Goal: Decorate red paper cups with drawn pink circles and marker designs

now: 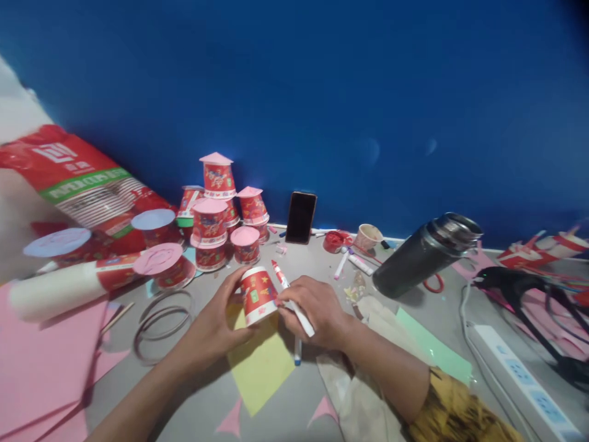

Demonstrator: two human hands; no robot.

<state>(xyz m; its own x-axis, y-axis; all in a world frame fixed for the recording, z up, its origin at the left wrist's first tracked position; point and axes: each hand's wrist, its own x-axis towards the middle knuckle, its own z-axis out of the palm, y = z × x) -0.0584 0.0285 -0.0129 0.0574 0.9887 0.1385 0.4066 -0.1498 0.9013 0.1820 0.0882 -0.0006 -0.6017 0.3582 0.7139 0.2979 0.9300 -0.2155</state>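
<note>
My left hand (221,322) is wrapped around a red printed paper cup (258,294) with a white rim, tilted and bottom up. Against the right side of the cup, my right hand (319,310) grips a white marker (298,314) with a red end pointing up and away from me. Below the cup lies a sheet of yellow paper (262,374) on the grey table. A second marker with a blue end (297,354) shows just under my right hand. Whether the red marker's tip touches the cup, I cannot tell.
Stacked red cups with pink paper cone tops (209,224) stand at the back left, before a red cup bag (87,184). A phone (301,218) leans on the blue wall. To the right are a dark flask (421,258) and a power strip (524,380).
</note>
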